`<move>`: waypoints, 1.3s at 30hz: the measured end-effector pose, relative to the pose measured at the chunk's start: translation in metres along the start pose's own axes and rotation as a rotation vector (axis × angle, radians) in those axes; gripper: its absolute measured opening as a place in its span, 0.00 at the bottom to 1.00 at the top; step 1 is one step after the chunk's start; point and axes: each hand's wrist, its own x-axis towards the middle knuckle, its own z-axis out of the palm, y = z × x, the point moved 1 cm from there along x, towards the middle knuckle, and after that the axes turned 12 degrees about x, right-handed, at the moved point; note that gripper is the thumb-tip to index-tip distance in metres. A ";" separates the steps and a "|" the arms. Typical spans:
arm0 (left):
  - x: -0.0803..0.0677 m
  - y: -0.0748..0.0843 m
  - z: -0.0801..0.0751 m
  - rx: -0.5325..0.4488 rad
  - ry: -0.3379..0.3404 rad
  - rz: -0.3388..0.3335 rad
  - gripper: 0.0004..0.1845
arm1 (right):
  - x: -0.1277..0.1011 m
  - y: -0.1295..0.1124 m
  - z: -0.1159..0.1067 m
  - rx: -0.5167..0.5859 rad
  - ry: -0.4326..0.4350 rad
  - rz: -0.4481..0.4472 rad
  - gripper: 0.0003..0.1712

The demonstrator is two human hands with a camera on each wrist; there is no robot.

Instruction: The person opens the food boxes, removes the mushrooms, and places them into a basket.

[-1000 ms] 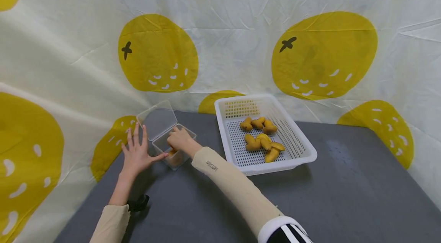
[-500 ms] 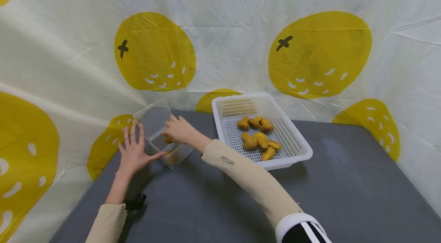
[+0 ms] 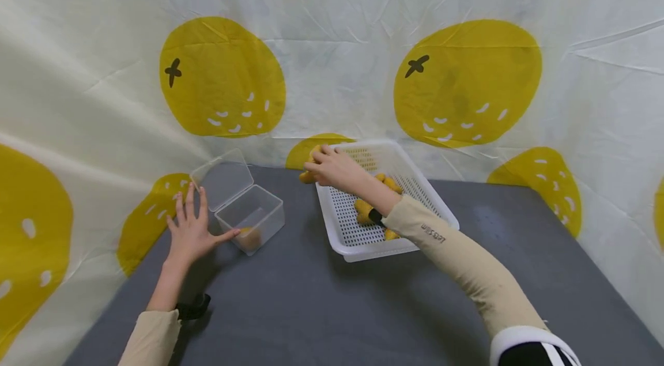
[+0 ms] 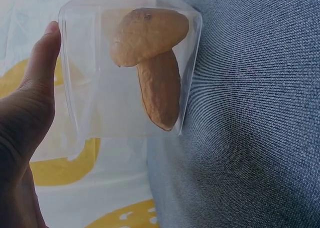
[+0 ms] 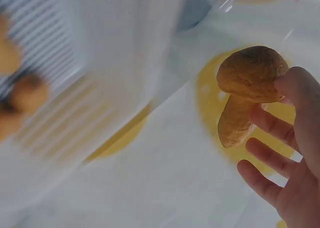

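- While pinching one mushroom-shaped piece (image 5: 245, 92) in the right grip (image 3: 332, 169), hovered at the white basket's (image 3: 332, 227) far-left rim.
- Left grip (image 3: 191, 232) flat, thumb against the clear box (image 3: 251, 217) on the table (image 3: 321, 308).
- One piece boxed (image 4: 150, 62); several left in the basket.

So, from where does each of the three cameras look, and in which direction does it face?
Head: worn high, faces forward and down at the grey table, clear box and white basket; both sleeves, left hand and right hand show.
Left wrist: looks along the palm at the clear box with one mushroom-shaped piece inside; the thumb touches the box.
Right wrist: looks past the fingers, which pinch another piece; the basket behind is blurred.
Shared: head and left wrist views both show the box.
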 end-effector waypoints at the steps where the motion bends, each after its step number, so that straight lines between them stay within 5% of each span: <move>1: 0.000 -0.001 -0.001 0.001 -0.001 0.000 0.69 | -0.007 0.010 0.001 0.006 0.021 0.017 0.06; 4: -0.002 -0.003 -0.003 0.006 -0.001 -0.005 0.69 | -0.024 0.039 0.006 -0.022 0.040 0.098 0.04; 9: 0.000 -0.002 -0.004 0.014 -0.003 -0.004 0.69 | -0.048 0.084 0.014 0.006 -0.056 0.295 0.07; 14: 0.003 0.001 -0.003 0.013 -0.009 -0.001 0.69 | -0.053 0.098 0.019 0.110 -0.061 0.452 0.14; 17: 0.005 0.002 -0.002 0.015 -0.010 -0.005 0.69 | -0.037 0.083 0.018 0.150 -0.050 0.424 0.17; 21: 0.008 0.003 -0.002 0.005 -0.007 0.009 0.68 | -0.002 0.045 0.016 0.209 -0.011 0.243 0.15; 27: 0.008 0.002 -0.003 0.026 0.045 0.059 0.67 | 0.046 -0.026 0.031 0.192 -0.105 0.022 0.15; 33: 0.003 0.000 -0.002 0.066 0.119 0.084 0.69 | 0.088 -0.082 0.064 0.144 -0.317 -0.030 0.16; 39: -0.001 -0.001 0.000 0.065 0.100 0.062 0.70 | 0.109 -0.112 0.090 0.156 -0.474 0.034 0.19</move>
